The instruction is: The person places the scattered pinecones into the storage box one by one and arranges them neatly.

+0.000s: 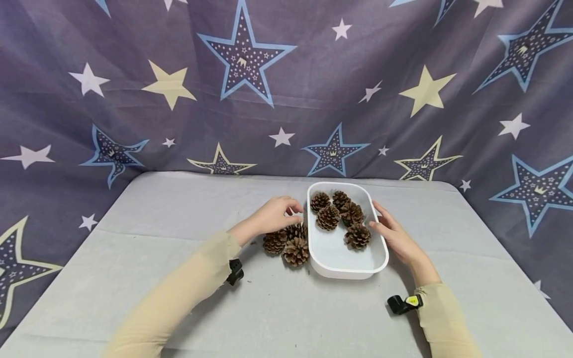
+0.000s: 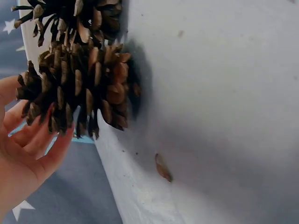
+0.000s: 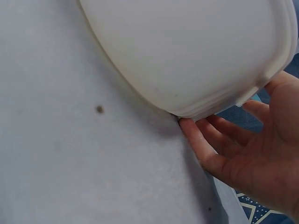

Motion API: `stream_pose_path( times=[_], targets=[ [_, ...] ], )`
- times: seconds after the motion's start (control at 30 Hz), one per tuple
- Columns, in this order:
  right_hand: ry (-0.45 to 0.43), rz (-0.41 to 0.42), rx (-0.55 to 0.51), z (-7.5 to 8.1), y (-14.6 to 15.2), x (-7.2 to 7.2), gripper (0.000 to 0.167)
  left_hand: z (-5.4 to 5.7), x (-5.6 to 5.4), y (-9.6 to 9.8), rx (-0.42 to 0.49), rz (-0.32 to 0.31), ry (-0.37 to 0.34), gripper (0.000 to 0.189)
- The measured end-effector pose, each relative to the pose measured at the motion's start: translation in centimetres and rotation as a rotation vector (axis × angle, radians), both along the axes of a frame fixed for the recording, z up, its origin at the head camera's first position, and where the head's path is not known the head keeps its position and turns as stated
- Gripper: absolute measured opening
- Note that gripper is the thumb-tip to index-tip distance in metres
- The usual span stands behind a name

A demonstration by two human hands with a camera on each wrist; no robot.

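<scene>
A white plastic tub [image 1: 346, 273] sits on the table with several brown pine cones [image 1: 328, 218] inside. My right hand [image 1: 398, 238] grips its right side, thumb over the rim and fingers along the outside. In the right wrist view, the fingertips [image 3: 189, 126] reach the tub's lower edge. Left of the tub, a small group of pine cones [image 1: 296, 251] lies close against its wall. Over that group is my left hand [image 1: 275, 214], thumb and fingers apart and loosely bent. In the left wrist view, its fingers are partly hidden behind a pine cone [image 2: 79, 86].
Pale grey cloth covers the table [image 1: 268, 313]. Small brown scales, such as one loose scale [image 2: 162, 168], lie on it near the cones. A dark curtain with stars [image 1: 243, 54] hangs behind the table. Both wrists wear black cameras [image 1: 235, 272].
</scene>
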State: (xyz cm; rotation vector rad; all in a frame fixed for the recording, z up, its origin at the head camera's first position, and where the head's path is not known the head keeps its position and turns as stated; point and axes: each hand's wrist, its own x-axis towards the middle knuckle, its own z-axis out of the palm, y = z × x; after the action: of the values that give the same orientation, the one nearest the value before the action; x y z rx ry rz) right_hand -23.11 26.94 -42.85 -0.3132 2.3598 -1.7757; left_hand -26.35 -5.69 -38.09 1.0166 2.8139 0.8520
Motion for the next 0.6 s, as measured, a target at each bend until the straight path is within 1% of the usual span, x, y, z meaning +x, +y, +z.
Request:
stream_pose_path(
  times=[0.1,0.2,0.3,0.4,0.57,0.6],
  targets=[
    [0.001,0.003,-0.001,0.0,0.0,0.0,0.065,-0.4,0.0,-0.3,0.001,-0.015,-0.034,0.026],
    [0.002,0.009,-0.001,0.0,0.1,0.0,0.065,-0.7,0.0,-0.5,-0.015,-0.053,-0.083,0.030],
    [0.001,0.008,0.001,0.0,0.1,0.0,0.065,-0.7,0.1,-0.6,-0.052,-0.082,-0.115,0.034],
    [-0.003,0.000,0.002,0.0,0.1,0.0,0.065,-0.8,0.2,-0.7,-0.083,-0.094,-0.133,0.036],
    [-0.006,-0.001,0.005,0.1,0.1,0.0,0.065,-0.8,0.2,-0.9,-0.088,-0.108,-0.191,0.044],
    [-0.006,0.001,0.006,0.1,0.1,0.0,0.065,-1.3,-0.2,-1.1,-0.081,-0.124,-0.181,0.047]
  ],
)
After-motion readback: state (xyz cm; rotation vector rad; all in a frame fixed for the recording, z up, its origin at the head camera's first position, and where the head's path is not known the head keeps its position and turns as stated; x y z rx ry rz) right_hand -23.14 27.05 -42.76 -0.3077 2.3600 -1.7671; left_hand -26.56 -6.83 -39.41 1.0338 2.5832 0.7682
